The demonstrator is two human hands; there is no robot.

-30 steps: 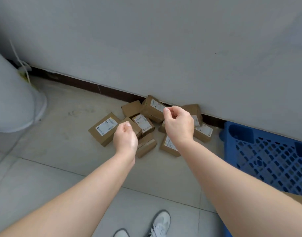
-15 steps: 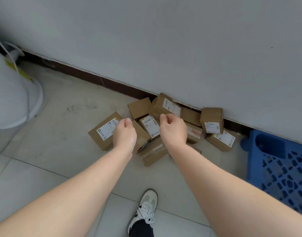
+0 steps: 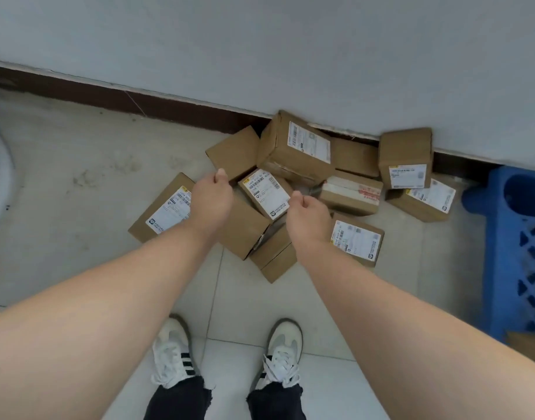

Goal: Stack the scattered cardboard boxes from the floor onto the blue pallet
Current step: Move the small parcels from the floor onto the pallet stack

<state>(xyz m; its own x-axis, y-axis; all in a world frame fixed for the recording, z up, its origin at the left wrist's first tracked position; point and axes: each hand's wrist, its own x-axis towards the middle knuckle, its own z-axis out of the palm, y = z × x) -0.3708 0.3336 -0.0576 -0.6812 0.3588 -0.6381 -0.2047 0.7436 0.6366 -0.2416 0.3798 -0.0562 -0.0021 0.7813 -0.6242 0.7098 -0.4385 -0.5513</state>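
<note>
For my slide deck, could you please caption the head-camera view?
Both hands, left and right, reach empty toward scattered cardboard boxes by the wall; blue pallet waits at right.

Boxes (image 3: pixel 293 147): matt brown cardboard, white paper labels (image 3: pixel 309 146), some seams under glossy clear tape. Pallet (image 3: pixel 514 237): blue moulded plastic, slight sheen. Floor (image 3: pixel 78 207): smooth grey tile, dusty. Wall (image 3: pixel 260 40): matt grey paint. Shoes (image 3: pixel 172 353): white with dark stripes.
</note>
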